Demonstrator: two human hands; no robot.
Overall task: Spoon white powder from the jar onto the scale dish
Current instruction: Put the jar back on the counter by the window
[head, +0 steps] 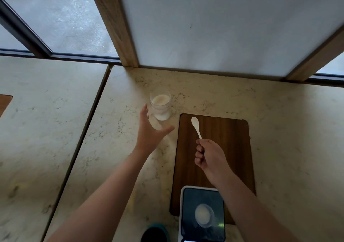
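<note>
A clear open jar (160,106) of white powder stands on the marble counter, left of the wooden board's far corner. My left hand (149,131) is open just in front of and left of the jar, fingers spread, not touching it. My right hand (208,155) grips the handle of a white spoon (196,126) above the board, its bowl pointing away toward the jar. Close to me sits the scale (202,213) with a small clear dish (204,214) that holds white powder; my right forearm crosses the scale's right edge.
A dark wooden board (214,154) lies under the scale and the spoon. A dark round object with a teal rim (155,232) sits at the bottom edge, left of the scale. A seam (89,130) splits the counter. A wood-framed white panel (214,27) and window rise behind.
</note>
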